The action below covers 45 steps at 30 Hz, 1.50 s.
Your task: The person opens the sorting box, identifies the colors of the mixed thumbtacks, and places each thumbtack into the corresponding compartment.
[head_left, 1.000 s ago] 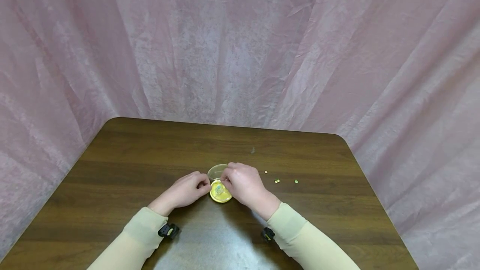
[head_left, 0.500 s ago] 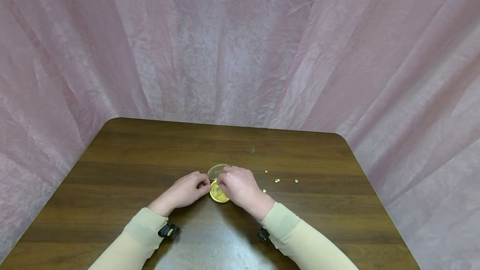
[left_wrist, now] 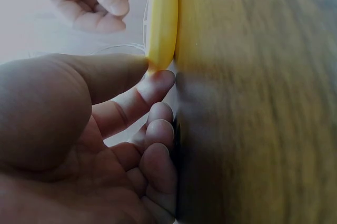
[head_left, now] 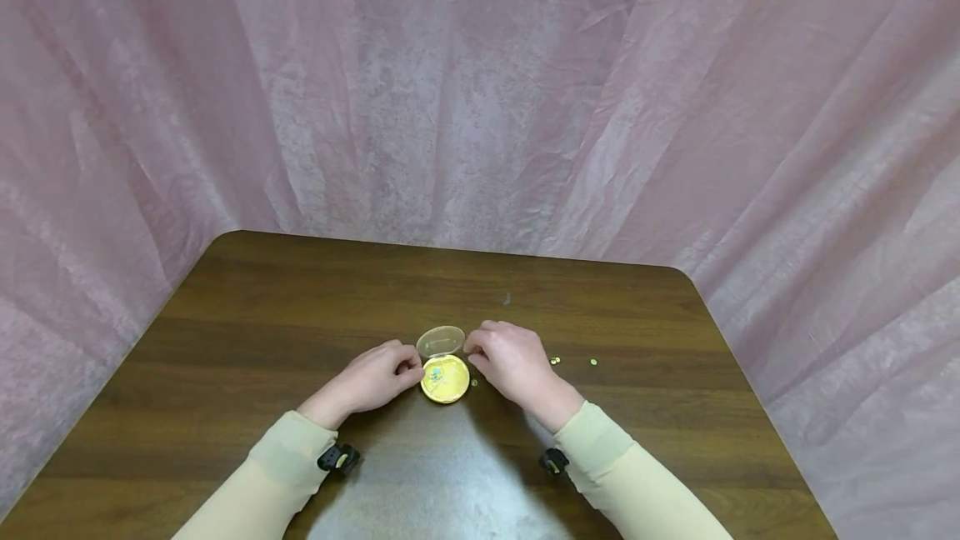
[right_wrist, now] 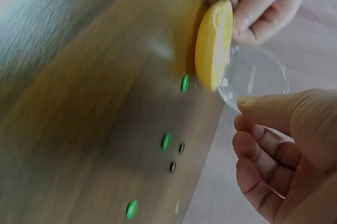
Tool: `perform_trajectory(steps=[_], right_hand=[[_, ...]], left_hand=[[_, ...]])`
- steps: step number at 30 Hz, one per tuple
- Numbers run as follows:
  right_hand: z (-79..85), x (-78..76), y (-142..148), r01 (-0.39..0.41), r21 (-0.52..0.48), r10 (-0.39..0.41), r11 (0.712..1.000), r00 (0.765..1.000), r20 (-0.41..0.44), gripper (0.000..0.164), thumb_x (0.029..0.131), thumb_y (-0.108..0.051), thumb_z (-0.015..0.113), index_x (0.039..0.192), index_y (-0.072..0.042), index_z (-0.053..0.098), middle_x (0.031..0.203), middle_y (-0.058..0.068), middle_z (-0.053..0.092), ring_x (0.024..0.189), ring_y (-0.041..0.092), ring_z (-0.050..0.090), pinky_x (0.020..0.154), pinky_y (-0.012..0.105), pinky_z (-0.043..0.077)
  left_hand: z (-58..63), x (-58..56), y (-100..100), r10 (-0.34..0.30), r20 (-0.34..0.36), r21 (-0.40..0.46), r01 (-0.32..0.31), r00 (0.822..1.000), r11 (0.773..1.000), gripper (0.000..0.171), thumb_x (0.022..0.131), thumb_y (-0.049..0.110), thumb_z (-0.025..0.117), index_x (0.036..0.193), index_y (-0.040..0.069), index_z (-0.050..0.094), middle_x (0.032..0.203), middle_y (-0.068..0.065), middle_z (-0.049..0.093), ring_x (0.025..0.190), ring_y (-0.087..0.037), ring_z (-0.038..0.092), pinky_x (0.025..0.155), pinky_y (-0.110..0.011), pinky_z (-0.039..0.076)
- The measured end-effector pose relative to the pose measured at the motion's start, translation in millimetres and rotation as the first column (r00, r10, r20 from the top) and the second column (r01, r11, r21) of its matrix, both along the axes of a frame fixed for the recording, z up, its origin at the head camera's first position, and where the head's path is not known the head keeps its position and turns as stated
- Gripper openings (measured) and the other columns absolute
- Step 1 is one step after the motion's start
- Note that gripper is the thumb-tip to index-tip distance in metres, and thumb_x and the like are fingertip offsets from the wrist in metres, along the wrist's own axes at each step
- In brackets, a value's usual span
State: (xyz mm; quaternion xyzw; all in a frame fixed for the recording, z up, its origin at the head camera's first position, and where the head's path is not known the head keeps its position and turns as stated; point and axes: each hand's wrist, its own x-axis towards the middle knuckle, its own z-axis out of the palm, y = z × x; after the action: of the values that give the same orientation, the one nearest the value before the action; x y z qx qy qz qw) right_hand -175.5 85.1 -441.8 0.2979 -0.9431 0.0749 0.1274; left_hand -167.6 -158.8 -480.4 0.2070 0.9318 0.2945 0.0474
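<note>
A round yellow case (head_left: pixel 453 380) lies on the table with its clear lid (head_left: pixel 441 342) tipped back on the far side. Small pale green-blue bits (head_left: pixel 437 374) sit in the case's left half. My left hand (head_left: pixel 375 377) pinches the case's left edge between thumb and index finger, as the left wrist view shows. To the right of the case is my right hand (head_left: pixel 513 361), its fingers loosely curled and thumb close to the index finger. Nothing shows between those fingertips. In the right wrist view, green discs (right_wrist: pixel 166 141) and smaller dark pieces (right_wrist: pixel 181 147) lie on the tabletop.
The brown wooden table (head_left: pixel 300 290) has rounded far corners. Right of my right hand lie small yellow-green pieces (head_left: pixel 555 360) and a single green disc (head_left: pixel 593 362). A pink curtain (head_left: pixel 450 107) hangs behind the table.
My right hand has moved from over the case to its right side, uncovering the case and lid. It now covers pieces seen earlier on the table. The left hand stays at the case's edge.
</note>
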Motion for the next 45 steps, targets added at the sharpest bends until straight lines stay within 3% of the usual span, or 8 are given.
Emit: perform_trajectory(steps=[6, 11, 20, 27, 35, 45], right_hand=[[2.6, -1.1, 19, 0.024, 0.009, -0.024, 1.0, 0.999, 0.031, 0.008, 0.083, -0.025, 0.077, 0.09, -0.026, 0.074, 0.083, -0.015, 0.058, 0.077, 0.007, 0.06, 0.063, 0.03, 0.047], [-0.4, 0.3, 26, -0.018, 0.048, 0.015, 0.999, 0.997, 0.069, 0.007, 0.082, -0.028, 0.078, 0.087, -0.028, 0.073, 0.081, -0.015, 0.057, 0.075, 0.006, 0.058, 0.062, 0.03, 0.045], [-8.3, 3.3, 22, -0.098, 0.064, 0.091, 0.993, 0.991, 0.098, 0.01, 0.079, -0.032, 0.08, 0.083, -0.028, 0.072, 0.081, -0.016, 0.059, 0.077, 0.007, 0.057, 0.063, 0.031, 0.045], [-11.4, 4.2, 17, -0.099, 0.08, 0.09, 0.992, 0.99, 0.111, 0.01, 0.079, -0.034, 0.08, 0.083, -0.029, 0.072, 0.082, -0.015, 0.061, 0.077, 0.008, 0.058, 0.061, 0.034, 0.045], [-15.2, 5.0, 14, -0.111, 0.105, 0.102, 0.988, 0.991, 0.085, 0.006, 0.079, -0.027, 0.077, 0.08, -0.029, 0.072, 0.077, -0.014, 0.058, 0.073, 0.01, 0.055, 0.059, 0.036, 0.043], [-19.9, 4.0, 14, -0.137, 0.119, 0.135, 0.983, 0.991, 0.023, 0.012, 0.078, -0.02, 0.073, 0.073, -0.029, 0.067, 0.071, -0.014, 0.051, 0.069, 0.011, 0.053, 0.062, 0.032, 0.044]], left_hand=[[-2.5, -1.2, 0, -0.001, -0.013, -0.008, 0.001, 1.0, 1.0, 0.016, 0.093, 0.024, 0.064, 0.079, 0.026, 0.058, 0.077, 0.007, 0.049, 0.073, -0.01, 0.047, 0.065, -0.03, 0.038], [-2.3, -1.4, 0, 0.003, -0.012, -0.006, -0.003, 1.0, 1.0, 0.015, 0.093, 0.024, 0.064, 0.079, 0.025, 0.058, 0.077, 0.007, 0.05, 0.073, -0.01, 0.047, 0.065, -0.03, 0.038], [-0.5, -0.9, 1, 0.004, -0.01, -0.006, -0.004, 1.0, 1.0, 0.015, 0.093, 0.024, 0.064, 0.079, 0.025, 0.058, 0.077, 0.007, 0.05, 0.073, -0.01, 0.047, 0.066, -0.03, 0.038], [0.7, -0.1, 1, 0.005, -0.012, -0.008, -0.005, 1.0, 1.0, 0.016, 0.093, 0.023, 0.064, 0.079, 0.025, 0.058, 0.077, 0.008, 0.05, 0.073, -0.01, 0.047, 0.066, -0.03, 0.038], [2.5, 1.3, 1, 0.005, 0.012, -0.008, -0.005, 1.0, 1.0, 0.015, 0.094, 0.023, 0.064, 0.08, 0.025, 0.058, 0.077, 0.007, 0.05, 0.073, -0.01, 0.047, 0.066, -0.031, 0.038], [2.7, 1.3, 1, 0.006, 0.016, -0.004, -0.006, 1.0, 1.0, 0.015, 0.094, 0.023, 0.064, 0.08, 0.025, 0.059, 0.077, 0.006, 0.05, 0.072, -0.011, 0.047, 0.066, -0.031, 0.038]])
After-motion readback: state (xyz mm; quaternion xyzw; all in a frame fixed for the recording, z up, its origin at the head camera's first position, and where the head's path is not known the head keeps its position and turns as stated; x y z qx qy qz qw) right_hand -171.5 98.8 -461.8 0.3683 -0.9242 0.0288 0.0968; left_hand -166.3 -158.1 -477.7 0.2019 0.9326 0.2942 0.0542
